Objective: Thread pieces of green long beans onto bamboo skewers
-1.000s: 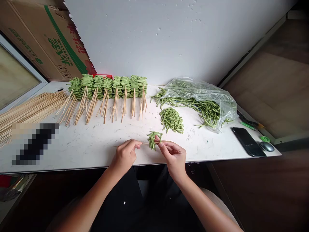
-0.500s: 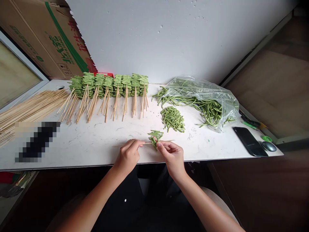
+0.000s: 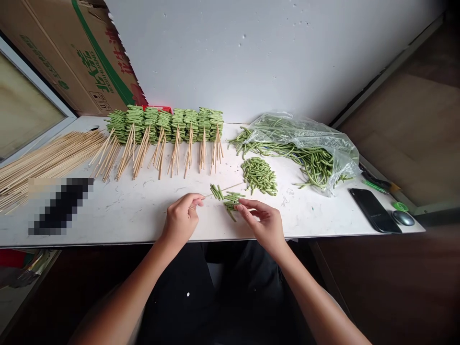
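My left hand [image 3: 182, 216] is closed round a thin bamboo skewer [image 3: 233, 186], which points right and slightly away from me. A few short green bean pieces [image 3: 216, 192] are threaded side by side on it. My right hand [image 3: 264, 219] is at a small group of loose bean pieces [image 3: 233, 197] on the counter, just right of the threaded ones. Its thumb and index finger are pinched at the end of a bean piece [image 3: 230, 205], partly hidden by the fingertips. Behind this hand lies a larger heap of cut bean pieces [image 3: 259, 176].
Filled bean skewers [image 3: 185, 125] are stacked along the wall, sticks towards me. Bare skewers [image 3: 53, 160] lie at the left by a cardboard box [image 3: 89, 62]. Long beans [image 3: 316, 163] spill from a plastic bag [image 3: 305, 129]. A phone [image 3: 373, 210] and mouse [image 3: 402, 218] are at the right.
My left hand has moved left and away with the skewer, which now tilts away from me. My right hand has come off the skewer, down to the loose bean pieces.
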`<state>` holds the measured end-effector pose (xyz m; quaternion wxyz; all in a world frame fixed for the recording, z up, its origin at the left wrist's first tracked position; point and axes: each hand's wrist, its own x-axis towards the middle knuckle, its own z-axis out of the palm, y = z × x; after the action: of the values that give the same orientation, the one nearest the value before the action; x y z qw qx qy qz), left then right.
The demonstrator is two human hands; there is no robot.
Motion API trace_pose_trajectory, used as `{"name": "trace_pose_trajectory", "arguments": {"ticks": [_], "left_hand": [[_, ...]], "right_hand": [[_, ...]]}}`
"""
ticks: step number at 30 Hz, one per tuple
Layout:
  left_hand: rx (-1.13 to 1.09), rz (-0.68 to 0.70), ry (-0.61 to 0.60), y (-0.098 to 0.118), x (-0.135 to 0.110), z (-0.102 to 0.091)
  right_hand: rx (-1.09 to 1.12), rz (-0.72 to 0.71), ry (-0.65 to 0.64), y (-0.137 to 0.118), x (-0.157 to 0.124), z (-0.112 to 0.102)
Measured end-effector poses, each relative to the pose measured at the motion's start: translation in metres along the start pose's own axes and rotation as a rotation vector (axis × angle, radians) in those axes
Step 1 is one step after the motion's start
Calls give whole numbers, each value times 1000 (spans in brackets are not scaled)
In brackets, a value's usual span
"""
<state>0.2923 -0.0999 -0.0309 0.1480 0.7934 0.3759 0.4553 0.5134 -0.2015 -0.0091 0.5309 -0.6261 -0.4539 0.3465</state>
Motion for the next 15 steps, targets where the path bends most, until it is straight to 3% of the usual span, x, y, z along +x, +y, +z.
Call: {"name": "trace_pose_trajectory", "arguments": {"ticks": [3, 6, 11, 15], "left_hand": [[13, -70, 1, -5, 2, -1], [-3, -89, -18, -6, 0, 2], [-10, -85, -34, -6, -3, 7], [-2, -92, -30, -10, -2, 5]], "right_hand": [[-477, -162, -47, -5, 0, -6], [-732, -196, -81, -5, -4, -3], [-810, -156, -63, 2, -7, 8], [-755, -162, -76, 2, -4, -3]]}}
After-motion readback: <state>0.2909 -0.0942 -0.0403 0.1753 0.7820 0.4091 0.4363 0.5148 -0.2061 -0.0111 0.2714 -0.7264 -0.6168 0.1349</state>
